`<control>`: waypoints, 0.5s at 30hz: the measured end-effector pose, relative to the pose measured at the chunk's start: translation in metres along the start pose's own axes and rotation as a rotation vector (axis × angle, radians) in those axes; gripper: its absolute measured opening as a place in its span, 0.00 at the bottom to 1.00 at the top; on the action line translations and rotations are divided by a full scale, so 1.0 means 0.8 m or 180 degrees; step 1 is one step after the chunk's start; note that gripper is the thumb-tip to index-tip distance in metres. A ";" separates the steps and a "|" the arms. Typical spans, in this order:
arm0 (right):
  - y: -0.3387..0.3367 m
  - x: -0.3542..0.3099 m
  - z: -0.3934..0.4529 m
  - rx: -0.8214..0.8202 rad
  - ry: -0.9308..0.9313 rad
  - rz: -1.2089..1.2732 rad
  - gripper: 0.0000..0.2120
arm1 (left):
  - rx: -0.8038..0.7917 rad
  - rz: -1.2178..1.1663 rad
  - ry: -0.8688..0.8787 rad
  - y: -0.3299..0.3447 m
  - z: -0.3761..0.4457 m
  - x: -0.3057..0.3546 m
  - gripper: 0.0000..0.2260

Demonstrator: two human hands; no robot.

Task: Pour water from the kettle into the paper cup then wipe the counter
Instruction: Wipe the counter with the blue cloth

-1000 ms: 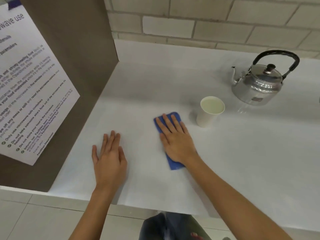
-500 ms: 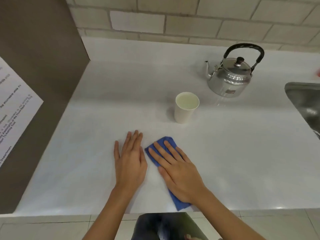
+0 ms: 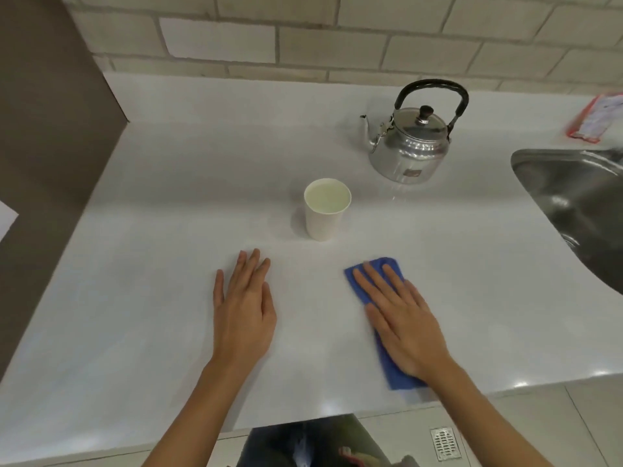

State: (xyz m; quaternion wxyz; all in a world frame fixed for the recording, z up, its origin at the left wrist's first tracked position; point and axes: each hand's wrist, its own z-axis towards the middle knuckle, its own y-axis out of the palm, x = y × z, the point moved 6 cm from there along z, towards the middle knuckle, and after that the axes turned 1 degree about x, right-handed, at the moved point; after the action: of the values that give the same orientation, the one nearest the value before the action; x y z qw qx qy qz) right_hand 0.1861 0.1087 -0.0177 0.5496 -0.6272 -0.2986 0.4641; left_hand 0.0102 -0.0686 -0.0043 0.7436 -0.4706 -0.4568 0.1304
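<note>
Nearest the camera, at 6 o'clock: dark clothing [image 3: 303,443] below the worktop edge, plus a small metal floor drain [image 3: 445,443] on the tiles off at 5 o'clock.

Then the white worktop [image 3: 135,298] itself, glossy, with a few light glints along the near edge.

Left hand [image 3: 244,318] flat on the bare worktop, palm down, fingers [image 3: 251,264] stretched out and close together, gripping nothing at all. Just resting there.

Right hand [image 3: 404,328] at about 3 o'clock from the left one, well apart from it, also flat and palm down, pressing on a blue cloth [image 3: 396,375]. Fingers spread and laid out straight over the top of the cloth, not curled round it, so pinning rather than clutching. Cloth poking out past the fingertips at the far end and past the wrist at the near end, a bit blurry along its left edge.

Further back, at 12 o'clock from the gap between the hands: white paper cup [image 3: 326,210], upright, with water nearly up to the rim. Not touching either hand.

Beyond that, at roughly 1 o'clock from the cup: shiny metal kettle [image 3: 409,148], upright, lid on, black handle standing up, spout pointing to 9 o'clock. Near the cup but apart from it.

Steel sink [image 3: 573,203] cut into the worktop at 3 o'clock. Red and white packet [image 3: 596,117] behind the sink, by the wall.

Pale brick wall [image 3: 303,38] at the very back, brown panel [image 3: 43,112] standing at 9 o'clock.
</note>
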 end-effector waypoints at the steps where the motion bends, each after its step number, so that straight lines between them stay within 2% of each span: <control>1: -0.012 0.039 0.008 0.0015 0.0365 -0.0066 0.25 | -0.0007 0.0011 0.0000 0.000 0.000 -0.001 0.19; 3: -0.027 0.082 0.032 0.0081 0.0966 -0.0096 0.25 | -0.0025 0.0014 0.0006 0.002 0.000 0.000 0.19; 5: -0.024 0.058 0.052 0.0127 0.1091 -0.0207 0.26 | -0.0080 0.0029 0.0009 0.010 -0.001 0.009 0.19; 8: 0.007 -0.016 0.016 0.0027 0.0323 -0.0150 0.25 | -0.0120 0.0122 0.0029 0.025 -0.002 0.030 0.20; 10: 0.003 -0.007 -0.021 -0.0066 0.0100 0.0056 0.25 | -0.0137 0.0126 0.0047 0.032 -0.005 0.042 0.20; 12: -0.019 0.060 -0.024 0.0103 0.0465 -0.0066 0.25 | -0.0220 0.0127 0.0141 0.040 -0.010 0.052 0.21; 15: -0.043 0.141 0.017 0.0233 0.1455 -0.0156 0.25 | -0.0395 0.0162 0.0265 0.053 -0.021 0.063 0.21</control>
State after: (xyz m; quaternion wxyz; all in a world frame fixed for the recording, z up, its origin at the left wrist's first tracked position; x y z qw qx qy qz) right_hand 0.2225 0.2213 -0.0128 0.6364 -0.6883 -0.1644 0.3069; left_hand 0.0615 -0.0251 -0.0136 0.7278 -0.5323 -0.4205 0.1011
